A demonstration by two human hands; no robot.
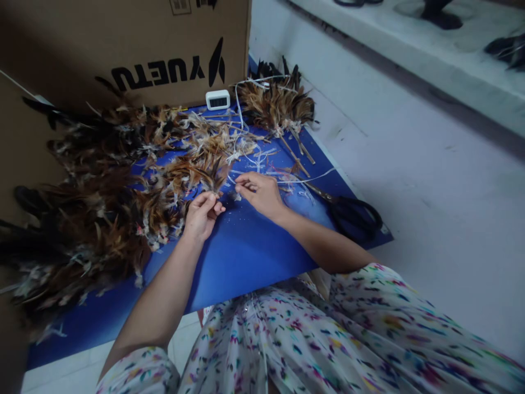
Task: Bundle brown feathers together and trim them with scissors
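My left hand (pixel 202 215) is closed, pinching the base of a small bunch of brown and dark feathers (pixel 216 176) that points up and away. Just to its right, my right hand (pixel 263 193) has its thumb and forefinger brought together on a thin white strip (pixel 231 179). A length of white strip (pixel 318 176) also trails out to the right behind that hand. The two hands are close together but apart, over the blue tabletop (pixel 241 257). Black-handled scissors (pixel 356 214) lie right of my right hand, blades toward it.
Heaps of brown feather bunches (pixel 110 219) cover the left side. Feather bundles on sticks (pixel 279 104) lie at the back right. A small white digital timer (pixel 217 100) stands before a large cardboard box (pixel 164 33). A pale wall (pixel 430 219) borders the right side, with a ledge (pixel 410 49) above.
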